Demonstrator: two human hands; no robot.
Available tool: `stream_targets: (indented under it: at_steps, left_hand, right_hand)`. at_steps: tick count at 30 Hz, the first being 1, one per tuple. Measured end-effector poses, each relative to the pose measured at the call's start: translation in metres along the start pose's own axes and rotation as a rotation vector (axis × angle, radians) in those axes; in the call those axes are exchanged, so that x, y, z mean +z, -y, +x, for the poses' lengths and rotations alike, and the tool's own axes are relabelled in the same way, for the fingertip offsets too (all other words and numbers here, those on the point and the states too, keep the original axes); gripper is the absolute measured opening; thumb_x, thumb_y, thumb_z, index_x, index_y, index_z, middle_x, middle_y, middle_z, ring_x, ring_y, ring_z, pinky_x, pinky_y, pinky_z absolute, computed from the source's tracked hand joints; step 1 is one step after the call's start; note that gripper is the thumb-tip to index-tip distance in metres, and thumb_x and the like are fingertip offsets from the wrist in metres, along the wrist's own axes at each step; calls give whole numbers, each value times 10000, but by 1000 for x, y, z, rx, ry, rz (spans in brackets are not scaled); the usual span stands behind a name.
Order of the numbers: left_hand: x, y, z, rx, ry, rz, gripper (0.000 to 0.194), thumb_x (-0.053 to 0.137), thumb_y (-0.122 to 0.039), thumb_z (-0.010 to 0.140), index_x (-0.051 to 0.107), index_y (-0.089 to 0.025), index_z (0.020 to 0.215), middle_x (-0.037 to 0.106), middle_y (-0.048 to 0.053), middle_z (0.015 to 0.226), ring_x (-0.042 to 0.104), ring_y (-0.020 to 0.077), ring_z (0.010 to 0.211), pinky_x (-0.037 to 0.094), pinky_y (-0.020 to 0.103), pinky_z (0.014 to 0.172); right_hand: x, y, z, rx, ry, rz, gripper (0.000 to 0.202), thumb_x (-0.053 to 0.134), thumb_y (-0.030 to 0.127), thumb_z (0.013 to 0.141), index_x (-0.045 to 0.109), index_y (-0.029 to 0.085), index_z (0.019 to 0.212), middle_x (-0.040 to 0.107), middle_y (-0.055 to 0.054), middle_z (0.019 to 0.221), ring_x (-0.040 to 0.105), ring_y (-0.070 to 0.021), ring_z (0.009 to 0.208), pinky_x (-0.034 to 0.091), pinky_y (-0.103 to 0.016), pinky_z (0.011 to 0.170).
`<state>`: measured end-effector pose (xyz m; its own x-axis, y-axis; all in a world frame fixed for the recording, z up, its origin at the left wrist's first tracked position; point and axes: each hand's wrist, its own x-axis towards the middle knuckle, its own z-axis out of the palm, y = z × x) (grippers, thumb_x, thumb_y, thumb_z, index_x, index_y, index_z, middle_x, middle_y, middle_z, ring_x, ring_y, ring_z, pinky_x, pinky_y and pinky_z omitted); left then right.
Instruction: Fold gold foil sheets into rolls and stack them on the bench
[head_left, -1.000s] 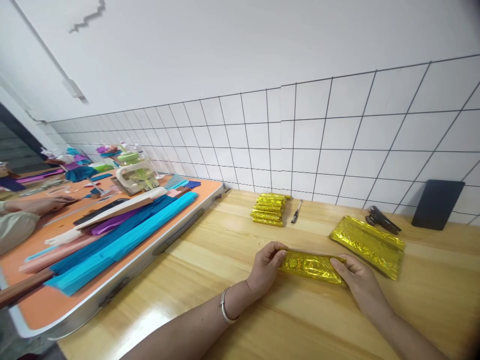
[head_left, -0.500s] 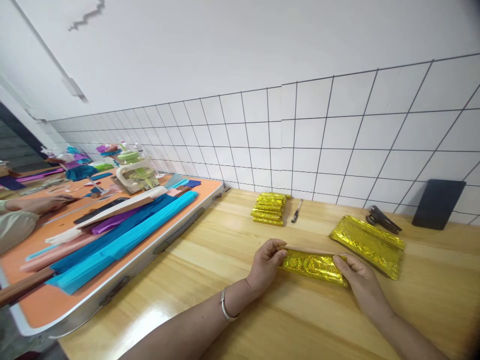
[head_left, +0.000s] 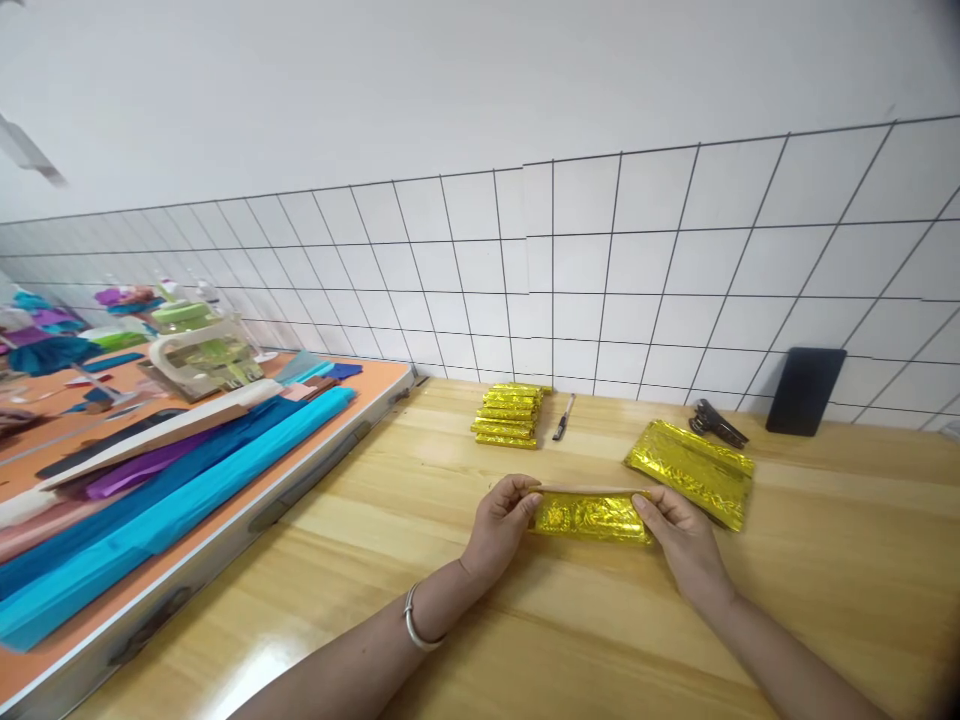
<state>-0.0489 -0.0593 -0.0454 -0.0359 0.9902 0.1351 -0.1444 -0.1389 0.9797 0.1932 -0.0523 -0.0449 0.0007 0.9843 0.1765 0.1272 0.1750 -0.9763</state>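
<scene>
A strip of shiny gold foil paper (head_left: 589, 517) is stretched between my two hands, low over the wooden table (head_left: 420, 500). My left hand (head_left: 504, 525) pinches its left end between thumb and fingers. At the right end, my right hand (head_left: 679, 535) grips it the same way, thumb on top. The upper edge looks folded or rolled and shows a pale underside. Behind my right hand lies a flat stack of gold foil sheets (head_left: 694, 472). Several rolled gold foil tubes (head_left: 510, 415) are piled beyond my left hand.
A pen (head_left: 564, 417) lies beside the tubes. Near the wall are a black hair clip (head_left: 718, 424) and a dark phone (head_left: 806, 391), leaning upright. On the left, an orange-topped table (head_left: 382, 378) holds blue crepe paper rolls (head_left: 180, 510) and a green-lidded jug (head_left: 199, 340).
The view has turned right, so everything sits further left. Both hands keep hold of the gold foil strip, which looks slightly more level. The co-worker's arm has mostly left the picture.
</scene>
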Motion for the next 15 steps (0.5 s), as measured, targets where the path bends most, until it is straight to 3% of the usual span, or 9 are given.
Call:
stream_targets:
  at_steps: [15]
  left_hand:
    - [0, -8, -3, -46, 21, -12, 253, 561, -405, 822, 513, -157, 812, 383, -65, 575, 332, 50, 489, 284, 163, 462]
  right_hand:
    - [-3, -1, 1, -37, 24, -130, 308, 518, 486, 814, 551, 188, 747, 476, 9, 672, 424, -144, 639, 366, -252, 587]
